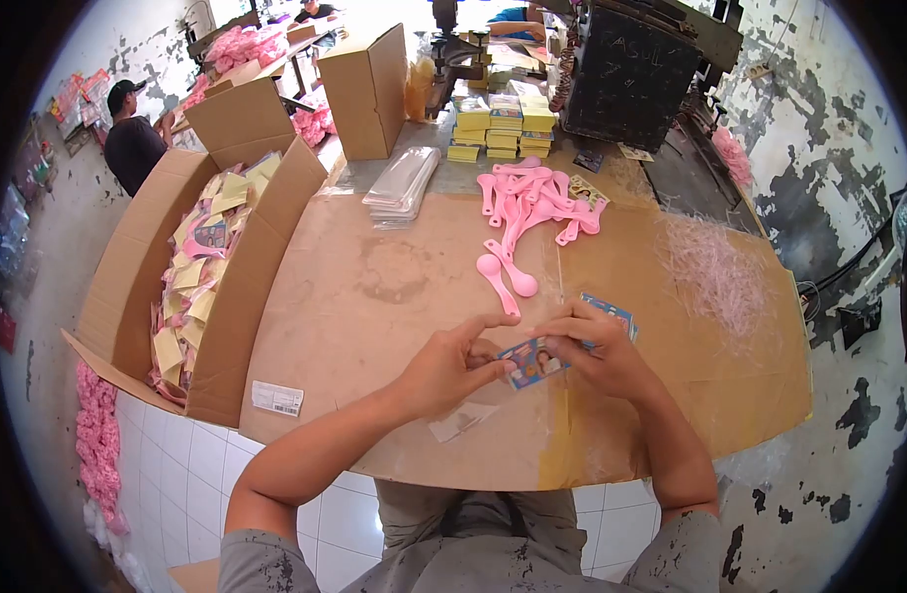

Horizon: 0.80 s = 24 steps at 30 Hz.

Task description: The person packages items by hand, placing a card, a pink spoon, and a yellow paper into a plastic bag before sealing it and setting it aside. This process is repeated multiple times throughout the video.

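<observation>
Our grey shirt is closest to the lens, and past it we've got both hands at work over the cardboard-topped counter! Left hand pinches one end of the blue picture card, right hand grips the other, fingers narrow on both. That card is right between us, above the counter's near half. More blue cards peek out beyond our right hand, two pink spoons lie ahead, and behind them, a whole spoon pile!
</observation>
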Tool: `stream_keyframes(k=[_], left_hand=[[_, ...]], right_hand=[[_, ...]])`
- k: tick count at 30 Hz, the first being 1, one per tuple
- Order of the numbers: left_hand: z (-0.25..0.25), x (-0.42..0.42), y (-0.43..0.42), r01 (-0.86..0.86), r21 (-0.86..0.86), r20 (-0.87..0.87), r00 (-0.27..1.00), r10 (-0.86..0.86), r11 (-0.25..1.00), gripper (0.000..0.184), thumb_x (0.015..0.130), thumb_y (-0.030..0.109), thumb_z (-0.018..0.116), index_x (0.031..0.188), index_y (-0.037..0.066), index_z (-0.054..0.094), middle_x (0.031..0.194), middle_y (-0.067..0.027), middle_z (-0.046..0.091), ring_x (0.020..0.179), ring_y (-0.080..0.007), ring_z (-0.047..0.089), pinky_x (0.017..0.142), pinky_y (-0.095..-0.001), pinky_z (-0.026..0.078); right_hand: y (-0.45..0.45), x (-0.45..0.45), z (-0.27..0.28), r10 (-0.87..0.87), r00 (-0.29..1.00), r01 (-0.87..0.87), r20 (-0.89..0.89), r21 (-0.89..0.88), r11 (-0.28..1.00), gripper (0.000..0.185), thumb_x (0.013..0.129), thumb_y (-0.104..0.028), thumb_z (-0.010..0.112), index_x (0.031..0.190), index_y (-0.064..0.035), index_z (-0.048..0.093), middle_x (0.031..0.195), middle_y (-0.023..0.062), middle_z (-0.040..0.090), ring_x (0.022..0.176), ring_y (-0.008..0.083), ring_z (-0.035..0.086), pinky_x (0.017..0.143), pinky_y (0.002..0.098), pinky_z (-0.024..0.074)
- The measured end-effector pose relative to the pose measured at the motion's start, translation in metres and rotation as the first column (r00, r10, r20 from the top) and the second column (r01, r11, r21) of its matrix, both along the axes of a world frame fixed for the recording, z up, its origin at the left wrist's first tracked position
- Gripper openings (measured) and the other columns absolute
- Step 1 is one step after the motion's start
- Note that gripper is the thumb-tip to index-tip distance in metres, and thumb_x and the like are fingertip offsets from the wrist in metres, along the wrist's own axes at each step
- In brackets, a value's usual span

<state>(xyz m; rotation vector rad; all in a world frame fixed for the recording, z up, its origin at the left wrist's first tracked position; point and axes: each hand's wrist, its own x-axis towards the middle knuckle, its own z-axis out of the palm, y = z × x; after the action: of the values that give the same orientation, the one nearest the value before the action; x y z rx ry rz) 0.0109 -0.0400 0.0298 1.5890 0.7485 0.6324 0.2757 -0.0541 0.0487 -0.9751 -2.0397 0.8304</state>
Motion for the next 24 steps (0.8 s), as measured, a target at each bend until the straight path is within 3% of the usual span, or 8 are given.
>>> stream_keyframes(k=[2, 5, 8, 11, 14, 17, 23, 24], left_hand=[[-0.002, 0.0, -0.002, 0.008, 0.047, 0.009, 1.0, -0.008, 0.999, 0.054, 0.1, 0.004, 0.068, 0.148, 0.006, 0.044, 0.102, -0.0132, 0.077, 0.096, -0.0141, 0.073, 0.084, -0.0287, 0.057], [-0.005, 0.004, -0.002, -0.073, 0.055, 0.087, 0.994, 0.068, 0.996, 0.052, 0.1, 0.005, 0.067, 0.148, 0.006, 0.045, 0.101, -0.0123, 0.076, 0.094, -0.0144, 0.074, 0.082, -0.0288, 0.058], [-0.003, 0.0, 0.001, -0.134, -0.016, 0.148, 0.98, 0.135, 0.991, 0.052, 0.1, 0.003, 0.067, 0.148, 0.003, 0.045, 0.101, -0.0102, 0.076, 0.092, -0.0112, 0.071, 0.081, -0.0271, 0.057], [0.0, -0.004, 0.003, -0.158, 0.001, 0.113, 0.981, 0.157, 0.987, 0.051, 0.101, 0.004, 0.067, 0.148, 0.002, 0.045, 0.1, -0.0082, 0.075, 0.089, -0.0093, 0.07, 0.079, -0.0258, 0.056], [0.01, -0.006, 0.003, -0.171, -0.033, 0.103, 0.979, 0.174, 0.985, 0.048, 0.102, 0.006, 0.066, 0.146, 0.002, 0.048, 0.101, -0.0077, 0.075, 0.088, -0.0082, 0.069, 0.076, -0.0246, 0.056], [0.011, -0.005, 0.003, -0.17, -0.124, 0.167, 0.968, 0.19, 0.978, 0.044, 0.102, 0.006, 0.066, 0.142, 0.001, 0.052, 0.101, -0.0072, 0.075, 0.087, -0.0065, 0.069, 0.074, -0.0229, 0.055], [-0.005, -0.01, 0.016, -0.15, -0.138, 0.198, 0.964, 0.176, 0.979, 0.035, 0.102, 0.006, 0.066, 0.135, -0.002, 0.058, 0.103, -0.008, 0.075, 0.09, -0.0069, 0.069, 0.075, -0.0251, 0.056], [-0.005, -0.01, 0.016, -0.135, -0.154, 0.183, 0.97, 0.163, 0.979, 0.034, 0.102, 0.007, 0.066, 0.134, -0.003, 0.059, 0.103, -0.0081, 0.075, 0.09, -0.0068, 0.069, 0.075, -0.0248, 0.056]], right_hand=[[-0.014, -0.021, -0.006, -0.168, 0.965, 0.087, -0.204, -0.354, 0.931, 0.027, 0.095, -0.006, 0.073, 0.122, -0.0044, 0.072, 0.09, 0.0014, 0.068, 0.077, 0.0065, 0.06, 0.067, 0.0267, 0.0469], [-0.019, -0.035, -0.001, -0.291, 0.915, 0.182, -0.278, -0.359, 0.915, 0.019, 0.098, -0.008, 0.07, 0.115, 0.0003, 0.072, 0.099, 0.0046, 0.068, 0.086, 0.0092, 0.063, 0.073, 0.0239, 0.0497], [-0.013, -0.032, -0.001, -0.279, 0.949, 0.241, -0.147, -0.234, 0.942, 0.017, 0.103, -0.014, 0.065, 0.11, 0.0008, 0.071, 0.103, 0.0058, 0.07, 0.093, 0.0127, 0.066, 0.082, 0.0277, 0.0515], [0.0, -0.031, -0.001, 0.033, 0.999, -0.033, -0.041, 0.011, 0.999, 0.024, 0.106, -0.021, 0.061, 0.109, 0.0005, 0.071, 0.102, 0.0076, 0.072, 0.094, 0.0162, 0.065, 0.086, 0.0313, 0.052], [0.033, -0.022, -0.009, -0.093, 0.995, 0.082, -0.045, -0.194, 0.978, 0.027, 0.106, -0.024, 0.057, 0.113, -0.0003, 0.07, 0.115, 0.0128, 0.07, 0.107, 0.0243, 0.065, 0.095, 0.0383, 0.0505], [0.059, -0.029, -0.018, -0.215, 0.945, 0.108, 0.247, 0.383, 0.917, 0.025, 0.101, -0.019, 0.061, 0.118, -0.0026, 0.068, 0.124, 0.016, 0.066, 0.112, 0.0308, 0.064, 0.095, 0.0422, 0.0502], [0.055, -0.023, 0.004, -0.304, 0.789, 0.194, 0.534, 0.254, 0.948, 0.028, 0.095, -0.015, 0.066, 0.121, -0.0039, 0.065, 0.116, 0.0164, 0.065, 0.109, 0.0375, 0.063, 0.093, 0.047, 0.05], [0.054, -0.024, 0.001, -0.307, 0.826, 0.231, 0.473, 0.213, 0.949, 0.029, 0.094, -0.014, 0.068, 0.121, -0.0034, 0.065, 0.115, 0.0168, 0.065, 0.108, 0.038, 0.063, 0.092, 0.0472, 0.0504]])
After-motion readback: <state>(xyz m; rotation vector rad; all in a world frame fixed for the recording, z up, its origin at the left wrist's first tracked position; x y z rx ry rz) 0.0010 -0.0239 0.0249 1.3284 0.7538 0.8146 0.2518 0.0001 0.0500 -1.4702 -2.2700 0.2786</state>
